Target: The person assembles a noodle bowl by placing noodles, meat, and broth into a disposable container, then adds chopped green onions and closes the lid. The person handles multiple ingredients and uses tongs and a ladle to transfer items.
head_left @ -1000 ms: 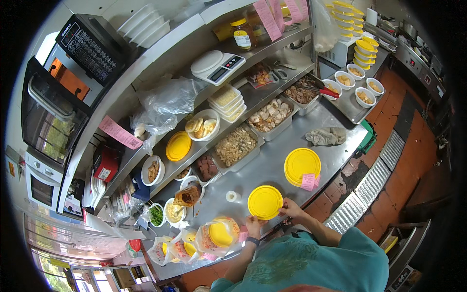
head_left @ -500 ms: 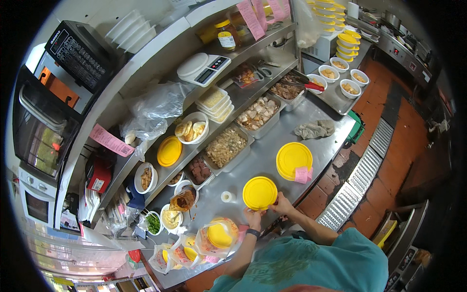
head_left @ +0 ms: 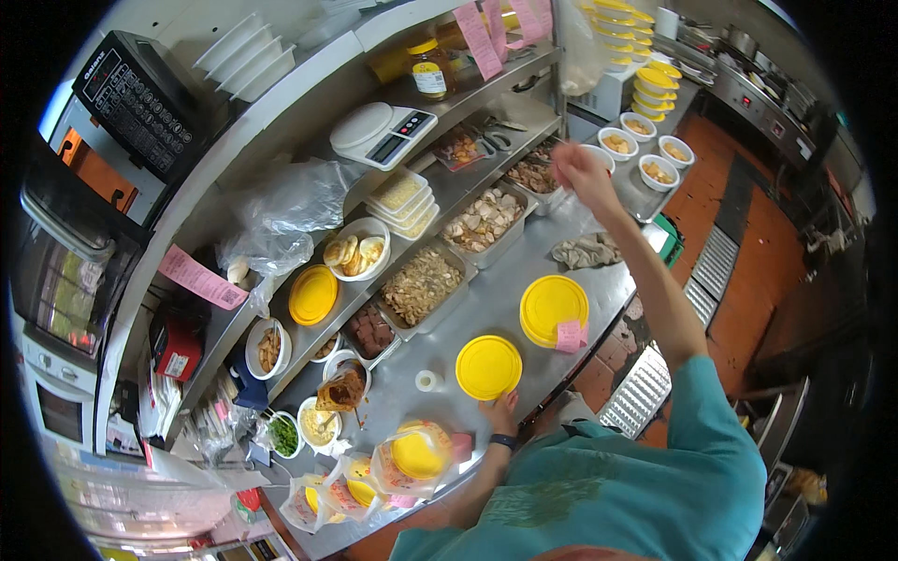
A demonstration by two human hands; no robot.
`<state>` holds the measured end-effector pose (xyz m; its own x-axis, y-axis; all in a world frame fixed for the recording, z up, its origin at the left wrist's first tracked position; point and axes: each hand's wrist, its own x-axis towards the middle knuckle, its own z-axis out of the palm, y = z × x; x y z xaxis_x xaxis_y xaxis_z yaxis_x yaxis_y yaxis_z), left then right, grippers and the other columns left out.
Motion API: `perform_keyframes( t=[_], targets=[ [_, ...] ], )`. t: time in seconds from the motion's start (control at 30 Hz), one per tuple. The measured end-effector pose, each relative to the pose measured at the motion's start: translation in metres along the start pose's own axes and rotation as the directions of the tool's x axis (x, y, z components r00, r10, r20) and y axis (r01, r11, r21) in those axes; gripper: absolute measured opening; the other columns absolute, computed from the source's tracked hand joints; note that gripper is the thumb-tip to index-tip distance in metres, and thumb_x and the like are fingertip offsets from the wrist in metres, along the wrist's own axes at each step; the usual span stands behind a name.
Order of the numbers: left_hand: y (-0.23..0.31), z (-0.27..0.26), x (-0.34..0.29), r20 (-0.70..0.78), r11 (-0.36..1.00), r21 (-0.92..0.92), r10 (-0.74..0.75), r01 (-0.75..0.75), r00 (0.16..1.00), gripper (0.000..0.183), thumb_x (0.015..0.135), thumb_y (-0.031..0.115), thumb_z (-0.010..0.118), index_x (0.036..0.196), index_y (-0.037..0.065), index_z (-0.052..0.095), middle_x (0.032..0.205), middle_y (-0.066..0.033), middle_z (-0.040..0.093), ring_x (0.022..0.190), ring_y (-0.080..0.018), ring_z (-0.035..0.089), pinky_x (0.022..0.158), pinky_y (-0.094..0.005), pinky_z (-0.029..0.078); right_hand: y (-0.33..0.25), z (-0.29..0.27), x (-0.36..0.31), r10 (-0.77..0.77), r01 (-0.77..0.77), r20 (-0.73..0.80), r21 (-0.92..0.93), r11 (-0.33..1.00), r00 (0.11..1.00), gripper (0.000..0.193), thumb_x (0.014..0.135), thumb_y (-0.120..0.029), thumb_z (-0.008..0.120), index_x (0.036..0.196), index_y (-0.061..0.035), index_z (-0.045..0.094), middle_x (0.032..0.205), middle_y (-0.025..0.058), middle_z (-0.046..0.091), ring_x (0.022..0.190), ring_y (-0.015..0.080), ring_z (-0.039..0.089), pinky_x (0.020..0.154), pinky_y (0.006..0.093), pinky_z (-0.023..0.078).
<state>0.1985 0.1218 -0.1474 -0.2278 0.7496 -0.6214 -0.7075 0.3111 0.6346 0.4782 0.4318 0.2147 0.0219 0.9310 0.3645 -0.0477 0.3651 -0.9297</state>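
Observation:
A round tub with a yellow lid (head_left: pixel 488 367) sits on the steel counter in front of me. My left hand (head_left: pixel 500 411) is at its near edge, fingers apart, not gripping it. My right hand (head_left: pixel 582 176) is raised over the far end of the counter, between the meat pan (head_left: pixel 534 172) and the white bowls. Its fingers are curled, and whatever they may hold is hidden. Beyond the first tub stands another yellow-lidded tub (head_left: pixel 552 304) with a pink slip (head_left: pixel 571 337) on it. A small white roll (head_left: pixel 428 381) stands to the left.
Pans of sliced chicken (head_left: pixel 486 222) and shredded meat (head_left: pixel 421 288) line the shelf's foot. Bagged yellow-lidded tubs (head_left: pixel 416 455) stand at the near left. A grey cloth (head_left: pixel 586 251) lies farther along; filled white bowls (head_left: pixel 659 172) rest on a tray. A scale (head_left: pixel 383 133) sits above.
My right hand has left the near tub's rim and swung up and away to the far end. My left hand has loosened at the tub, which stays on the counter. The view has shifted slightly.

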Motion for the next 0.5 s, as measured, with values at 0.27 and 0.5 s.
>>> perform_keyframes(
  t=[0.27, 0.5],
  targets=[
    [-0.025, 0.031, 0.001, -0.166, 0.969, 0.076, 0.246, -0.236, 0.955, 0.061, 0.096, -0.003, 0.052, 0.144, 0.015, 0.017, 0.12, -0.0229, 0.058, 0.095, -0.0358, 0.07, 0.08, -0.0461, 0.061, 0.001, -0.013, 0.334, -0.315, 0.284, -0.211, -0.167, 0.944, 0.925, 0.045, 0.095, -0.036, 0.064, 0.124, -0.0012, 0.063, 0.114, 0.0139, 0.069, 0.107, 0.0179, 0.065, 0.085, 0.0294, 0.052],
    [-0.044, 0.044, 0.003, -0.398, 0.963, -0.131, 0.168, -0.237, 0.902, 0.066, 0.1, 0.013, 0.054, 0.15, 0.026, 0.013, 0.124, -0.023, 0.057, 0.103, -0.0369, 0.067, 0.087, -0.0499, 0.059, -0.005, -0.046, 0.394, 0.119, -0.341, 0.384, 0.585, 0.735, 0.916, 0.028, 0.086, -0.017, 0.065, 0.11, -0.0023, 0.066, 0.098, 0.0155, 0.066, 0.099, 0.033, 0.06, 0.088, 0.0393, 0.05]
  ],
)
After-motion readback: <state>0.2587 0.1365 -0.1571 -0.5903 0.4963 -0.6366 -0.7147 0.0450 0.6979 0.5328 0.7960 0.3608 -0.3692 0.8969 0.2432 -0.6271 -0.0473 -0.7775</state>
